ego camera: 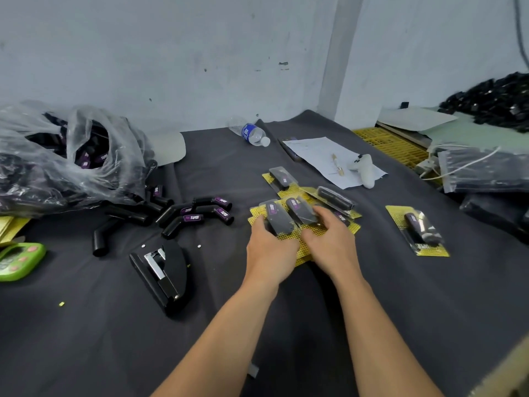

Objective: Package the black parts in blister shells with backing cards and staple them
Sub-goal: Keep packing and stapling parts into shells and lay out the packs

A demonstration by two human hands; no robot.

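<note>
Away-pointing packs gripped by left hand and right hand

A pale, bluish-white painted wall runs behind the table, marked with small dark scuffs and specks. A slightly greyer vertical pillar breaks the wall right of centre. The table is covered with a dark grey cloth, creased near the far edge. A dark cable hangs down the wall at the far right. The light is even and cool.
</note>
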